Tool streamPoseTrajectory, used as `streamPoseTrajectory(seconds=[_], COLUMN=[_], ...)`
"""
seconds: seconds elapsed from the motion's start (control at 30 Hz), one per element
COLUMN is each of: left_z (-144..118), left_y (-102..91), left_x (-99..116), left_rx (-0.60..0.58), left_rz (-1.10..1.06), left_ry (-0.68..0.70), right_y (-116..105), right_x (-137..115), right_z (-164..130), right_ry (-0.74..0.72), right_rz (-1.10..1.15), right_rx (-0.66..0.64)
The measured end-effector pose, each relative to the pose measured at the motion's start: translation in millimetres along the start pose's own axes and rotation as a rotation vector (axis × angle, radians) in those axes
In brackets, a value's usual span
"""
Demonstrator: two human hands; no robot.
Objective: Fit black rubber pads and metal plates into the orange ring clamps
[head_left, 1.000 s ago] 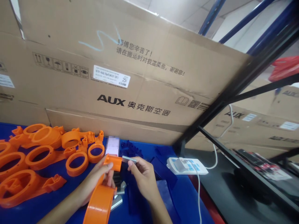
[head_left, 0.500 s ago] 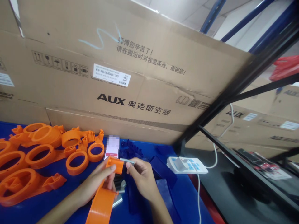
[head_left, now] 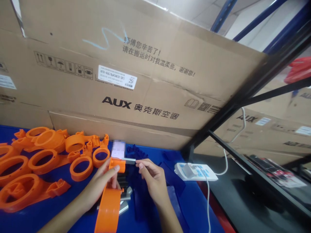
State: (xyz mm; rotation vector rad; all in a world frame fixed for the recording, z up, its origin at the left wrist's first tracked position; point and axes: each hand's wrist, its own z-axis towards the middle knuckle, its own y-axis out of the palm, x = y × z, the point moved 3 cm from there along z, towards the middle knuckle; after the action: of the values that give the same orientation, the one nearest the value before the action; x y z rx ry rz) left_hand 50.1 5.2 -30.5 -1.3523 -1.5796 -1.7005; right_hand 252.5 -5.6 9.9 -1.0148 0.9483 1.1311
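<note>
An orange plastic tape dispenser [head_left: 108, 208] hangs upright in my left hand [head_left: 100, 178], its thumb pressed on the narrow top end. From that end a silver serrated blade [head_left: 129, 160] sticks out to the right, teeth upward. My right hand [head_left: 154, 181] pinches the blade's outer tip between thumb and fingers. How far the blade sits inside the orange holder is hidden. Just behind the holder lies a phone [head_left: 118, 151] with a lit screen. Shiny metal pieces [head_left: 123, 207] rest on the table below, partly behind the dispenser.
Several more orange dispensers [head_left: 44, 161] crowd the left of the blue table [head_left: 80, 215]. Small dark blue parts [head_left: 137, 150] lie behind my hands. To the right are a white power strip [head_left: 194, 171] with its cable and a black rack post [head_left: 218, 113]. Cardboard boxes [head_left: 73, 97] stand behind.
My right fingers have shifted right, to the blade's outer tip, so its toothed edge shows more openly. My left hand and the dispenser have moved slightly up and left.
</note>
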Motion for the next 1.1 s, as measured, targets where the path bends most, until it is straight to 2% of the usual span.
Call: streamPoseTrajectory(seconds=[0.43, 0.73, 0.93, 1.1], left_z=[0, -1, 4, 1], left_y=[3.0, -1.6, -4.7, -4.3], left_x=[3, 2, -7, 1], left_rx=[-0.011, 0.003, -0.012, -0.009], left_rz=[0.015, 0.155, 0.15, 0.208], left_ry=[-0.003, 0.021, -0.017, 0.003], right_y=[7, 16, 25, 28], right_x=[-4, 3, -7, -12], right_z=[0, -3, -9, -11], right_ry=[0.002, -0.003, -0.006, -0.007], right_rz=[0.028, 0.068, 0.017, -0.01], right_rx=[-0.023, -0.076, -0.144, -0.169])
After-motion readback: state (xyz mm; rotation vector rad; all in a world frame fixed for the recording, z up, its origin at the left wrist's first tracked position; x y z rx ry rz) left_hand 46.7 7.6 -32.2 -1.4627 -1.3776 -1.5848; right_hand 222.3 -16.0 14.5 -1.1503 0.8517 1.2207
